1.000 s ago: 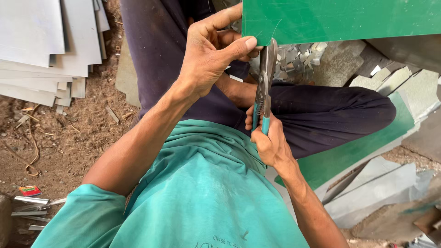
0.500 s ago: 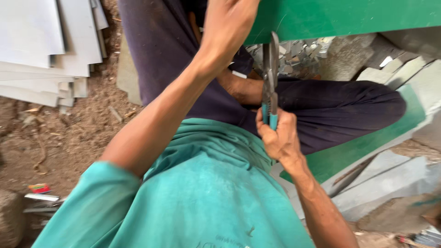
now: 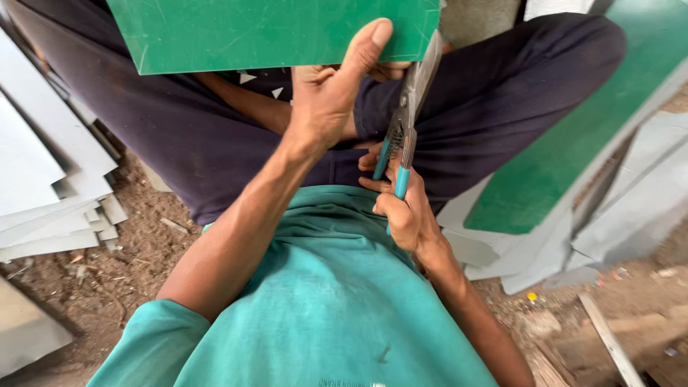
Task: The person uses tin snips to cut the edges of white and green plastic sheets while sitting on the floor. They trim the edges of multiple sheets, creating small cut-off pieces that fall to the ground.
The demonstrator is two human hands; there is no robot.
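Note:
My left hand point(image 3: 331, 93) grips the lower edge of a green sheet point(image 3: 265, 32) held up in front of me, thumb pressed flat on its face. My right hand point(image 3: 401, 208) is closed around the teal handles of metal snips point(image 3: 408, 107). The snips' blades point up and meet the sheet's lower right corner. I sit cross-legged in dark trousers and a teal shirt, with both arms reaching forward over my lap.
A stack of grey sheets point(image 3: 50, 186) lies on the dirt at the left. Another green sheet point(image 3: 573, 143) rests on grey sheets point(image 3: 631, 208) at the right. Small scraps and wooden strips point(image 3: 609, 337) litter the ground at the lower right.
The view has tilted so the green sheet shows lower and wider. My left hand has shifted its grip along the sheet's edge, and the snips' blades have come up to the sheet's corner.

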